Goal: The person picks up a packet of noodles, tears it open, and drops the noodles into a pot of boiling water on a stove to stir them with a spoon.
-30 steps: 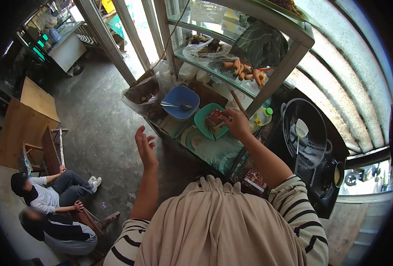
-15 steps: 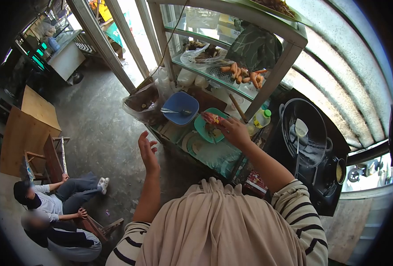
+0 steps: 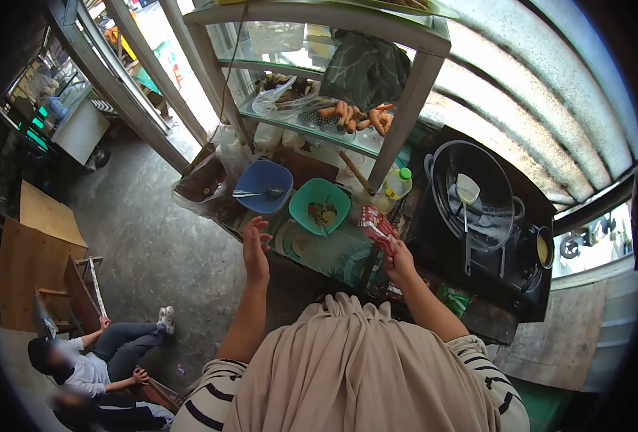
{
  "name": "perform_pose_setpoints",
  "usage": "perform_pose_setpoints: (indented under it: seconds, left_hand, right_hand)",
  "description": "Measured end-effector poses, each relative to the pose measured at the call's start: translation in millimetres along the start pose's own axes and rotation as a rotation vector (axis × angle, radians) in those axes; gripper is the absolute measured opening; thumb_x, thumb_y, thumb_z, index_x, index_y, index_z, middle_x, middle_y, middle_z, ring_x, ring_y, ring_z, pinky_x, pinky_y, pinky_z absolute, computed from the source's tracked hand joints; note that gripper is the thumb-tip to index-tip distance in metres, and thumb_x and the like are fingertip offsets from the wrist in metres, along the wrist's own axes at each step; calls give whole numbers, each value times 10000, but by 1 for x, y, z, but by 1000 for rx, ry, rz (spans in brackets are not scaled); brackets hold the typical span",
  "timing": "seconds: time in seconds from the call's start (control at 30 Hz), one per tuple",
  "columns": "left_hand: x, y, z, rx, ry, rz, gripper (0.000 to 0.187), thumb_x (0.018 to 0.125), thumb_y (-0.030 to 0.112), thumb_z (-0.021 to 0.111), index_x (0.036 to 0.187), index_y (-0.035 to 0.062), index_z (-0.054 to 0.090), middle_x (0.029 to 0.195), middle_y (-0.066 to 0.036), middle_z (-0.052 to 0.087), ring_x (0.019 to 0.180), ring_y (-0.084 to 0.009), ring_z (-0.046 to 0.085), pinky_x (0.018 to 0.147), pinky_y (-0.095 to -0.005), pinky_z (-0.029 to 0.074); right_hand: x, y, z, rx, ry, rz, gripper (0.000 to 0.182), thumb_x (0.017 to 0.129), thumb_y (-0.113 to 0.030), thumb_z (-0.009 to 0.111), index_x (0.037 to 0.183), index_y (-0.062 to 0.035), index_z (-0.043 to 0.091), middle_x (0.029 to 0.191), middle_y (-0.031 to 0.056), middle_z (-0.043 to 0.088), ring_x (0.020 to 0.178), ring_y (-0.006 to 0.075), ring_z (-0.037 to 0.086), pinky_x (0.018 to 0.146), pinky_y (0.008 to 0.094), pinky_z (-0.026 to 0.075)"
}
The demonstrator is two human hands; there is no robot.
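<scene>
My right hand (image 3: 400,263) is closed around the lower end of a red patterned packet (image 3: 378,229), held to the right of a green bowl (image 3: 335,194). Brown and pale seasoning-like heaps lie inside that bowl, along with a spoon (image 3: 323,227). My left hand (image 3: 255,252) is raised at the counter's left edge, fingers apart, with nothing in it. Beyond it stands a blue bowl (image 3: 265,173) with a metal spoon (image 3: 258,193) across it. A yellow-labelled bottle with a green cap (image 3: 405,173) is just past the packet.
A large wok (image 3: 470,155) with a ladle (image 3: 467,189) sits on the black stove (image 3: 434,248) at right. The glass cabinet (image 3: 412,108) behind the bowls holds carrots (image 3: 348,115). Two seated people (image 3: 88,371) are at lower left.
My right hand has drawn the red packet from above the green bowl to the bowl's right, nearer my body. The view has shifted right. My left hand stays raised and open.
</scene>
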State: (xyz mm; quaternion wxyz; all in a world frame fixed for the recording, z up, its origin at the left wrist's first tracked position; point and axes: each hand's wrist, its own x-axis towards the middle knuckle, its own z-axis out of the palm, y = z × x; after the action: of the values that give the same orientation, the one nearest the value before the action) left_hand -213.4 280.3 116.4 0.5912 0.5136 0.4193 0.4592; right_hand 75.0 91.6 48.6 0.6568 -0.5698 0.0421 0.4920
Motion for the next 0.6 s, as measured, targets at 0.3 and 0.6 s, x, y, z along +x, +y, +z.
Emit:
perform_pose_setpoints:
  seconds: [0.3, 0.6]
  left_hand:
    - [-2, 2, 40, 36, -221, 17, 428, 1026, 423, 362, 1312, 129, 482, 1145, 6, 560, 879, -65, 510, 741, -218, 380]
    - [-29, 8, 46, 84, -263, 41, 405, 1038, 380, 345, 1295, 104, 492, 1104, 5, 574, 850, -61, 516, 710, -203, 380]
  right_hand:
    - [-8, 52, -83, 772, -105, 310, 163, 926, -163, 436, 806, -138, 544, 607, -31, 448, 451, 100, 369, 407, 247, 269]
    - [15, 16, -53, 837, 53, 281, 231, 896, -134, 357, 939, -22, 555, 846, 83, 643, 671, 179, 588, 535, 280, 459]
